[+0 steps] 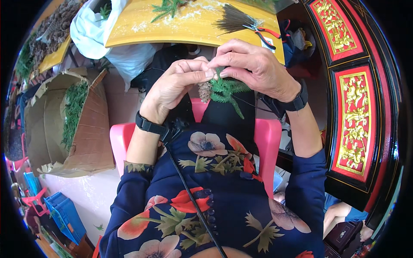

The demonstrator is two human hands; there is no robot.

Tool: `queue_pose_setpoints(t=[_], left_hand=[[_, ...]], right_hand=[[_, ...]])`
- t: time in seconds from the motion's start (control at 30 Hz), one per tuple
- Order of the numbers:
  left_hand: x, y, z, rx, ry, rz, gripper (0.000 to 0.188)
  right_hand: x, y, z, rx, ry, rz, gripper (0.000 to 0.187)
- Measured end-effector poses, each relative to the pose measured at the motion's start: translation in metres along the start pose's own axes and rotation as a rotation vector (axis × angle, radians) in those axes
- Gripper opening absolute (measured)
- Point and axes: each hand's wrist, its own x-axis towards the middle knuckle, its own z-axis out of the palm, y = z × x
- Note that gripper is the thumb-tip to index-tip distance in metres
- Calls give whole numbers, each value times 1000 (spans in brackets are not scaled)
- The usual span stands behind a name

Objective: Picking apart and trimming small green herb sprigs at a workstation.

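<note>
Above my lap, just short of the table edge, my two hands meet at the fingertips. My left hand (178, 81) is closed in a pinch at the top of a small brown pine cone (204, 92), which hangs below the fingers. Beside it droops a green artificial fir sprig (228, 89), its upper end pinched by the thumb and fingers of my right hand (254, 64). Cone and sprig come together at the fingertips; how they are joined there is hidden. Both wrists wear black straps.
Ahead is a yellow table (142, 26) with a bundle of thin brown wires (234, 20), red-and-black pliers (262, 32) and another green sprig (165, 8). A white plastic bag (92, 32) hangs at its left. A cardboard box (92, 137) of greenery stands left; carved red-gold panels (355, 120) stand right.
</note>
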Motion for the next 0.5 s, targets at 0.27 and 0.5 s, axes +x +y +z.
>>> queue_pose_setpoints(t=[0.27,0.5], left_hand=[[0,-1,2,-60,-30,-97,8],[2,-5,10,571,125,244,12]], right_hand=[[5,2,-5,-1,-76,-42,15],[3,1,6,-78,-107,208,13]])
